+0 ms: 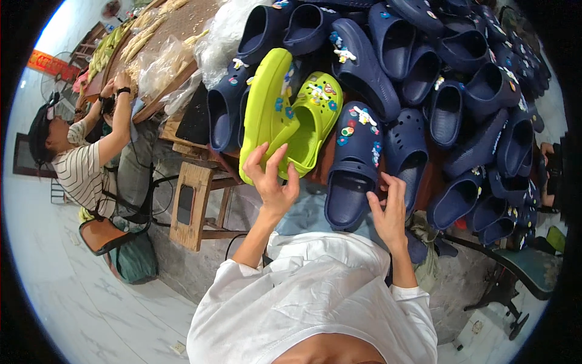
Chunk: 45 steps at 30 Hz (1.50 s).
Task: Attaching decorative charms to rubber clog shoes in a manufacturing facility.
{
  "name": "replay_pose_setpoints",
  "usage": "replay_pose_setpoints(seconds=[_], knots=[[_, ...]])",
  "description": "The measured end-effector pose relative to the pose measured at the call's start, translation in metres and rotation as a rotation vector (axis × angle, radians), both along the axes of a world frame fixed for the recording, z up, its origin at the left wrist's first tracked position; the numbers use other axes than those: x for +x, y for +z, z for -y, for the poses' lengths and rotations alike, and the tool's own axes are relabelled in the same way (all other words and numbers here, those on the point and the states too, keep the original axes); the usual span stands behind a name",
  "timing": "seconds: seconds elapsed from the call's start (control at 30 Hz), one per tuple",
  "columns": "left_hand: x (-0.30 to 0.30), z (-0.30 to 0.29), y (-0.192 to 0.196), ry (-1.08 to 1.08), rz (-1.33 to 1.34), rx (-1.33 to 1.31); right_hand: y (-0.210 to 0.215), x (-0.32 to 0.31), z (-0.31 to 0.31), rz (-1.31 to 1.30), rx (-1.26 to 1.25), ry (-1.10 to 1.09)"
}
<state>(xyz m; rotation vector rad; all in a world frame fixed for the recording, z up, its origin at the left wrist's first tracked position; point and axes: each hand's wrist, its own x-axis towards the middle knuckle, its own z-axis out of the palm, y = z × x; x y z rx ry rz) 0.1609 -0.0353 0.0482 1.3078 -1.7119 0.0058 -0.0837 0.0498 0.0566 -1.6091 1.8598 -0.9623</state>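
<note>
My left hand is at the heel end of a pair of lime-green clogs, its fingers spread and the fingertips at their lower edge. One green clog is tipped on its side with its sole to the left; the other green clog lies upright against it, with charms on its top. Right of them is a navy clog with several colourful charms, its open heel toward me. My right hand is beside that heel, fingers apart, thumb and fingertips close to its rim. Whether they touch it I cannot tell.
A large heap of navy clogs covers the table to the right and back. A wooden stool holding a phone stands at left. Beyond it, a person works beside a round tray. A chair is at lower right.
</note>
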Motion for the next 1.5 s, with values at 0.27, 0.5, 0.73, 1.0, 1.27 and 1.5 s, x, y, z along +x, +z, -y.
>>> replay_pose_setpoints(seconds=[0.27, 0.5, 0.73, 1.0, 1.27, 1.5], knots=[[-0.034, -0.016, 0.004, -0.263, -0.04, 0.012, -0.002, -0.029, 0.028, -0.24, -0.286, -0.189], [-0.073, -0.012, 0.012, -0.468, -0.074, 0.193, -0.01, -0.072, 0.062, -0.452, -0.336, -0.335], [-0.085, 0.0, -0.002, -0.55, -0.016, 0.365, -0.022, -0.097, 0.059, -0.608, -0.337, -0.351], [-0.091, 0.01, -0.013, -0.504, -0.098, 0.364, -0.029, -0.109, 0.05, -0.47, -0.196, -0.368], [-0.096, 0.014, -0.015, -0.498, -0.127, 0.371, -0.02, -0.098, 0.018, -0.33, -0.158, -0.311], [-0.103, 0.013, -0.012, -0.446, -0.11, 0.332, 0.023, -0.103, -0.02, -0.007, -0.253, -0.294]])
